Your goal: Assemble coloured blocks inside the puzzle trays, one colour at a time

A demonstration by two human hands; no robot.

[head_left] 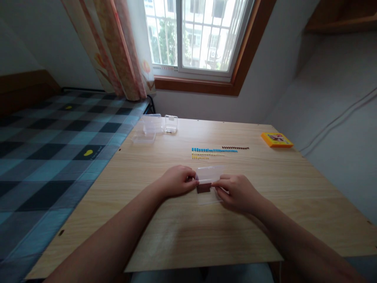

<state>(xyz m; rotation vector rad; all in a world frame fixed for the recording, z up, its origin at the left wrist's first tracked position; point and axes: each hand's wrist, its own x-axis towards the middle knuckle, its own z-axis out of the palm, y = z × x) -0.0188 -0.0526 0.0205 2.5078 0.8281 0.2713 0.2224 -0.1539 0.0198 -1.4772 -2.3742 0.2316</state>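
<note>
1. Clear plastic box (203,200), seen in the head view: it sits on the wooden table (165,239) between both hands, lid (210,175) raised on its 12 o'clock side. Dark brown contents (204,189) lie inside, too small to tell whether one piece or many.
2. Left hand (178,181), at the box's 9 o'clock edge: thumb and fingers pinch that edge. A light, steady hold suits it — squeezing would probably bow the walls.
3. Right hand (237,191), at 3 o'clock: fingertips narrowed beside the brown contents; whether they grip anything, I can't tell from here. I'd keep them low, away from the lid.
4. Toward 12 and 1 o'clock, blue pieces (203,149), yellow pieces (200,158) and dark pieces (235,148) stand in rows — best not nudged, as they look easily scattered.
</note>
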